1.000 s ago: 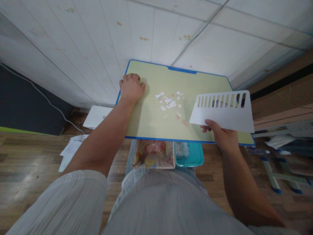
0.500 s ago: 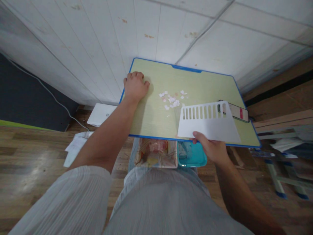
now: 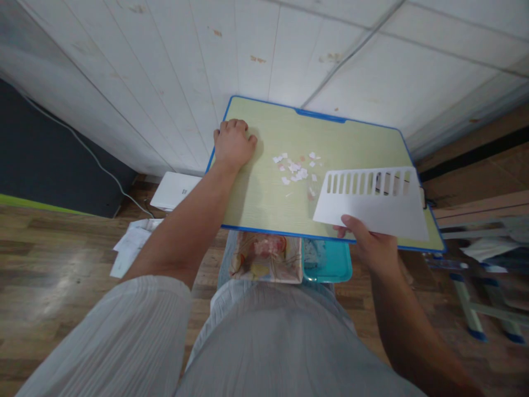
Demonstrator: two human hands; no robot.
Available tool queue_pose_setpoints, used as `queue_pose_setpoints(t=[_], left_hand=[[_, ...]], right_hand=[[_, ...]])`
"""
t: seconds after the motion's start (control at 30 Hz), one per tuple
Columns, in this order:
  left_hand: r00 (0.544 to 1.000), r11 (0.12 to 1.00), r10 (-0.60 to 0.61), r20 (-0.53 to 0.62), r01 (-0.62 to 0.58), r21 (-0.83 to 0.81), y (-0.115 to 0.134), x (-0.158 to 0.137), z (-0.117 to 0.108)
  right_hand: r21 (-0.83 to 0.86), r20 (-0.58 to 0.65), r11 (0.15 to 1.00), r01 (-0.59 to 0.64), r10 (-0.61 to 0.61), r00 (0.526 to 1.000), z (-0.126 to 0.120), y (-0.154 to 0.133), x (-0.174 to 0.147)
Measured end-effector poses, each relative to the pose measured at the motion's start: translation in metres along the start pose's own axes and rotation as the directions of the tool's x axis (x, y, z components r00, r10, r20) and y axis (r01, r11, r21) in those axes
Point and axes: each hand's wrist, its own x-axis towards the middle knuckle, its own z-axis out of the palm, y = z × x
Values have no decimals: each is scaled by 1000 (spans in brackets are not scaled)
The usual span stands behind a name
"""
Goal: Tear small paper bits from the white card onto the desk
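My right hand (image 3: pixel 372 242) grips a white flat sheet with a row of slots cut along its far side (image 3: pixel 372 209); the thumb lies on top at the near edge. The sheet is tilted over the right part of a small pale green table with a blue rim (image 3: pixel 264 204). Small white paper scraps (image 3: pixel 295 170) lie scattered mid-table, left of the sheet. At the left edge, my left hand (image 3: pixel 233 144) rests on the tabletop, fingers bent and thumb apart, with nothing seen in it. A phone (image 3: pixel 387 183) is mostly hidden beneath the sheet, showing through the slots.
Below the near edge are a turquoise tray (image 3: pixel 341 262) and a patterned box (image 3: pixel 264 270). A white box (image 3: pixel 173 190) and papers (image 3: pixel 132 242) lie on the floor at left. A white wall (image 3: pixel 206 60) stands behind the table; a metal frame (image 3: pixel 471 309) stands at right.
My right hand has moved the slotted sheet to the right, covering more of the phone and baring some scraps. The left hand keeps its place on the table; the view has shifted slightly.
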Motion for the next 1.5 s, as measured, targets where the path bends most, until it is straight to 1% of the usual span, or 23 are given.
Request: queue_pose_setpoints(t=[0.1,0.17,0.27,0.37,0.47,0.67,0.8,0.93,1.03,1.17,1.27,1.37,1.43,1.5], left_hand=[[1000,1000,3,-3,-3,-18,0,0,0],[1000,1000,8,-14,-7,12,2,-1,-1],[1000,999,12,-23,-11,50,4,-2,-2],[1000,999,12,-14,-11,46,4,-3,-3],[1000,1000,6,2,-6,20,3,-3,-3],[1000,1000,5,-12,-5,20,-1,1,1],[1000,1000,5,-12,-5,-21,-1,1,2],[1000,1000,2,5,-2,-11,-1,1,2],[1000,1000,12,-6,-12,-25,-3,3,4],[999,998,26,-29,-28,-50,-7,5,8],[1000,999,20,-23,-21,-44,-7,5,7],[1000,999,4,-9,-4,-39,-4,4,5],[1000,1000,-5,2,5,-30,-3,4,4],[1000,1000,-3,4,3,-6,-3,4,4]], right_hand=[[-5,-102,1000,25,-25,994,-4,10,9],[-7,-172,1000,17,-18,985,-5,17,15],[-43,-201,999,9,-18,979,-4,23,24],[-69,-158,997,31,-42,987,-1,22,25],[-82,-102,996,40,-48,994,3,18,19],[-111,1,994,2,-2,1000,12,10,-1],[-105,108,994,4,7,994,22,1,-16],[-65,199,998,-23,35,979,29,-5,-22],[-37,176,998,-54,60,983,29,-6,-18],[-35,128,999,-24,28,991,27,-8,-10],[-16,144,1000,7,-4,990,24,-9,-7],[-56,174,998,10,-1,985,26,-8,-11],[-89,205,996,27,-8,979,28,-7,-15],[-79,247,996,34,-13,969,30,-6,-19]])
